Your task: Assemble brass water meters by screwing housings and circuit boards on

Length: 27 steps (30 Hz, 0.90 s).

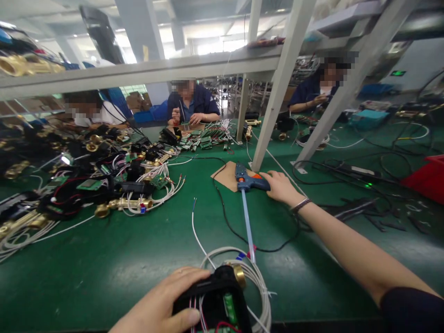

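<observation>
My left hand (pixel 163 300) grips an open black plastic meter housing (pixel 187 298) at the near edge of the table, thumb on its rim. A brass fitting (pixel 239 275) sticks out at its far right corner, and wires and a green cylinder (pixel 229 309) lie inside. Beside it rests a coil of white cable (pixel 265 296). Farther off, my right hand (pixel 280 187) has its fingers curled at the handle end of a blue and orange hot glue gun (pixel 255 181). The gun lies over a brown cardboard piece (pixel 224 175), a long glue stick (pixel 247 217) trailing from it towards me.
Piled meter assemblies with brass pipes and cables (pixel 135 180) cover the left side. Green circuit boards (pixel 204 138) lie at the back. Metal posts (pixel 274 106) rise beyond the glue gun. A red bin (pixel 428 178) and black cords stand right. Several co-workers sit opposite.
</observation>
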Available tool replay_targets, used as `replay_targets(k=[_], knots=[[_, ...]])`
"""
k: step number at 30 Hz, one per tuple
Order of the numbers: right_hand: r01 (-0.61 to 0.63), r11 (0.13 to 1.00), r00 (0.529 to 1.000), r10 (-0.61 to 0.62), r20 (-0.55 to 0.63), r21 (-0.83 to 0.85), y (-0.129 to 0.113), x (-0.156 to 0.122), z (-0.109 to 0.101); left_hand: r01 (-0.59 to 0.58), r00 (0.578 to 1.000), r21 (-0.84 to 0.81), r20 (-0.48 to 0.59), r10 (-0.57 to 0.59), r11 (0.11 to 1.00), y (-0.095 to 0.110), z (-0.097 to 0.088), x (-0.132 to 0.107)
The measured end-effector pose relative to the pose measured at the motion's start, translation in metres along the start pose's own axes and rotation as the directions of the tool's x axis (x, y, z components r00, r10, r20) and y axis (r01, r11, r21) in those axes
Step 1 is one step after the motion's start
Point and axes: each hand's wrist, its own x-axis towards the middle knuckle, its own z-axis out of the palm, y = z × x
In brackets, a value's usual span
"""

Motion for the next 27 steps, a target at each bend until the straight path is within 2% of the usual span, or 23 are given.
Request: replay_targets(k=[2,3,4,6,7,8,9,10,12,13,15,16,17,20,21,22,23,24,25,27], knots=[[0.108,0.993,0.994,-0.108,-0.013,0.037,-0.022,-0.017,-0.005,0.035,0.992,-0.019,-0.118,-0.037,0.999,0.000,0.017,-0.005],[0.206,0.975,0.978,-0.207,-0.003,0.087,-0.035,-0.029,-0.007,0.044,0.980,-0.041,-0.191,-0.051,0.998,0.000,0.023,-0.003],[0.328,0.931,0.942,-0.335,0.022,0.160,-0.046,-0.041,-0.007,0.053,0.963,-0.072,-0.260,-0.070,0.996,0.000,0.026,0.002],[0.539,0.781,0.797,-0.594,0.108,0.314,-0.063,-0.065,-0.005,0.076,0.926,-0.167,-0.354,-0.132,0.983,0.001,0.025,0.015],[0.586,0.727,0.729,-0.666,0.158,0.357,-0.067,-0.075,-0.002,0.089,0.907,-0.227,-0.384,-0.173,0.970,0.001,0.021,0.022],[0.596,0.718,0.699,-0.684,0.208,0.359,-0.067,-0.084,0.000,0.096,0.890,-0.287,-0.405,-0.211,0.953,0.001,0.016,0.030],[0.578,0.751,0.713,-0.656,0.250,0.319,-0.065,-0.090,0.002,0.095,0.873,-0.339,-0.423,-0.242,0.936,0.001,0.012,0.036],[0.546,0.797,0.751,-0.602,0.270,0.258,-0.062,-0.096,0.002,0.091,0.863,-0.384,-0.431,-0.266,0.919,0.001,0.008,0.042],[0.469,0.864,0.840,-0.500,0.209,0.181,-0.059,-0.105,-0.005,0.080,0.857,-0.449,-0.425,-0.291,0.890,-0.001,0.003,0.050],[0.455,0.868,0.861,-0.485,0.150,0.197,-0.061,-0.110,-0.012,0.074,0.859,-0.471,-0.418,-0.296,0.879,-0.002,0.002,0.053],[0.501,0.811,0.844,-0.535,0.036,0.304,-0.077,-0.125,-0.029,0.058,0.855,-0.498,-0.424,-0.301,0.865,-0.005,0.004,0.056],[0.555,0.745,0.804,-0.594,-0.010,0.369,-0.091,-0.134,-0.036,0.045,0.844,-0.501,-0.443,-0.301,0.864,-0.007,0.005,0.056],[0.623,0.665,0.740,-0.672,-0.035,0.412,-0.106,-0.143,-0.042,0.031,0.831,-0.500,-0.469,-0.300,0.866,-0.008,0.007,0.056],[0.809,0.480,0.549,-0.824,-0.142,0.339,-0.147,-0.161,-0.045,-0.003,0.794,-0.489,-0.531,-0.295,0.872,-0.011,0.011,0.054],[0.845,0.443,0.510,-0.835,-0.206,0.299,-0.156,-0.163,-0.042,-0.011,0.785,-0.485,-0.546,-0.293,0.875,-0.011,0.012,0.053],[0.861,0.423,0.496,-0.820,-0.285,0.282,-0.162,-0.163,-0.039,-0.017,0.779,-0.482,-0.555,-0.290,0.876,-0.010,0.014,0.050],[0.854,0.423,0.515,-0.776,-0.365,0.304,-0.165,-0.160,-0.037,-0.019,0.780,-0.481,-0.556,-0.288,0.877,-0.009,0.016,0.048],[0.820,0.440,0.568,-0.703,-0.428,0.367,-0.166,-0.157,-0.036,-0.020,0.788,-0.486,-0.546,-0.285,0.874,-0.007,0.019,0.044],[0.762,0.464,0.644,-0.614,-0.457,0.450,-0.166,-0.153,-0.036,-0.021,0.800,-0.494,-0.530,-0.282,0.869,-0.005,0.022,0.041],[0.621,0.494,0.781,-0.451,-0.431,0.609,-0.165,-0.146,-0.040,-0.027,0.824,-0.499,-0.501,-0.263,0.866,0.000,0.027,0.035]])
